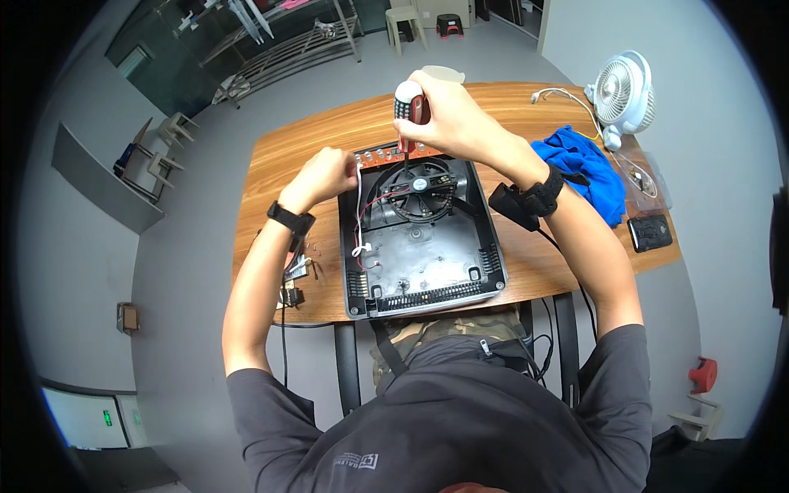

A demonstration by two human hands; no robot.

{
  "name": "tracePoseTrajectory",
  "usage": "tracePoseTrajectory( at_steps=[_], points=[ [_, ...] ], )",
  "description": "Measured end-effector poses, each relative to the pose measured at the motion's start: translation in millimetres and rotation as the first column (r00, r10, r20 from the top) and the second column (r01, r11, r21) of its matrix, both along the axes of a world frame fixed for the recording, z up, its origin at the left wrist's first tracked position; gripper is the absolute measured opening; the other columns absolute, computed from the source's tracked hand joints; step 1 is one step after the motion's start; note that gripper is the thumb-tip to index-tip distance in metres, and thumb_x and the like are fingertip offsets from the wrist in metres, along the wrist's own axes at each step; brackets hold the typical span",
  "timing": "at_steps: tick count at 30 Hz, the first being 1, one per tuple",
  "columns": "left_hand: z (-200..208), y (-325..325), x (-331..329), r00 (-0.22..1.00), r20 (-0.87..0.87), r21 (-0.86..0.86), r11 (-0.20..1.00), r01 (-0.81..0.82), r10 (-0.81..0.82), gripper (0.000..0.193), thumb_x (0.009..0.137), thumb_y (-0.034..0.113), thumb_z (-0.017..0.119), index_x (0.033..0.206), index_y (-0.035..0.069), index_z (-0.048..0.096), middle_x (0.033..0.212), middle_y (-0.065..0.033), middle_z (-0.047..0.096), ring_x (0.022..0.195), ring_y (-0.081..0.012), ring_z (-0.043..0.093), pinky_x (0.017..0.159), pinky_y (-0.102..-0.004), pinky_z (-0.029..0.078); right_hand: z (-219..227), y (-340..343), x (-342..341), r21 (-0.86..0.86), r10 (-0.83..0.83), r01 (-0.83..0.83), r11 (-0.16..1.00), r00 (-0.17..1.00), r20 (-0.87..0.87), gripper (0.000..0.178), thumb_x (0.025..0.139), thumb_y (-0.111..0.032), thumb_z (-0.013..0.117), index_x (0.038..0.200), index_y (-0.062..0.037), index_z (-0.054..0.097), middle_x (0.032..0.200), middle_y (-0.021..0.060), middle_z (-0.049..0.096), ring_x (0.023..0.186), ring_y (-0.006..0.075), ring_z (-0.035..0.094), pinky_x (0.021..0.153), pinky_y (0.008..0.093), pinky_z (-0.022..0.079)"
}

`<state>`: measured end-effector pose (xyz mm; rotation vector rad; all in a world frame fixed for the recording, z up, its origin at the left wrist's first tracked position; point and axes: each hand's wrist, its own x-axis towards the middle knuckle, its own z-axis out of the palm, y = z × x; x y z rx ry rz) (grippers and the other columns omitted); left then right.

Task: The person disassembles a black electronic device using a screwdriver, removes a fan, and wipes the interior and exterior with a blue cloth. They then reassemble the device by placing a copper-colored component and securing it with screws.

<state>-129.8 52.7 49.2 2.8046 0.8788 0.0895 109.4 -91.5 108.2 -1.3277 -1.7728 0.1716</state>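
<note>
A black plastic appliance housing (427, 267), open at the top, lies on the table in front of me. Inside its far half sits a round black fan (421, 185) with red wires. Along the far edge runs an orange-brown circuit board (385, 154) with small parts on it. My right hand (452, 115) grips a screwdriver (406, 123) with a red and white handle, held upright, its dark shaft pointing down at the board's edge. My left hand (327, 177) is closed at the board's left end, beside a white cable (359, 209); its fingertips are partly hidden.
A blue cloth (579, 168) lies right of the housing, near a white desk fan (623, 92) and a black wallet-like item (650, 233). Small loose parts (306, 267) lie to the left on the wooden table (283, 156). Both wrists wear black straps.
</note>
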Motion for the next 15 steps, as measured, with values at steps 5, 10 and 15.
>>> tracePoseTrajectory(
  at_steps=[5, 10, 15],
  points=[
    [-45.1, 25.4, -66.1, 0.967, -0.238, 0.045, 0.996, -0.076, 0.085, 0.012, 0.075, 0.013, 0.076, 0.085, 0.008, 0.077, 0.086, -0.0191, 0.074, 0.085, -0.0376, 0.072, 0.078, -0.044, 0.059, 3.0, 8.3, -21.1, -0.034, 0.061, -0.06, 0.998, 0.998, 0.021, 0.036, 0.085, -0.025, 0.077, 0.099, 0.002, 0.058, 0.085, 0.019, 0.067, 0.078, 0.0298, 0.068, 0.073, 0.0392, 0.054],
    [-70.9, 15.3, -73.8, 0.938, -0.324, 0.014, 0.992, -0.125, 0.123, 0.014, 0.075, 0.007, 0.074, 0.088, 0.005, 0.076, 0.09, -0.0217, 0.074, 0.088, -0.0389, 0.072, 0.078, -0.0452, 0.059, -1.9, 9.4, -25.9, -0.066, 0.06, -0.057, 0.996, 0.997, 0.044, 0.038, 0.084, -0.026, 0.078, 0.1, 0.0025, 0.058, 0.086, 0.0203, 0.068, 0.08, 0.0317, 0.069, 0.074, 0.0398, 0.054],
    [-70.9, 22.7, -76.7, 0.955, -0.289, -0.094, 0.99, -0.101, 0.07, 0.015, 0.072, 0.01, 0.082, 0.086, 0.006, 0.076, 0.088, -0.0193, 0.074, 0.086, -0.0368, 0.072, 0.076, -0.0432, 0.058, -14.5, 17.0, -25.8, -0.033, 0.073, -0.071, 0.997, 0.994, 0.077, 0.041, 0.085, -0.025, 0.079, 0.104, 0.0022, 0.056, 0.087, 0.0197, 0.069, 0.081, 0.0308, 0.07, 0.074, 0.0393, 0.055]
  ],
)
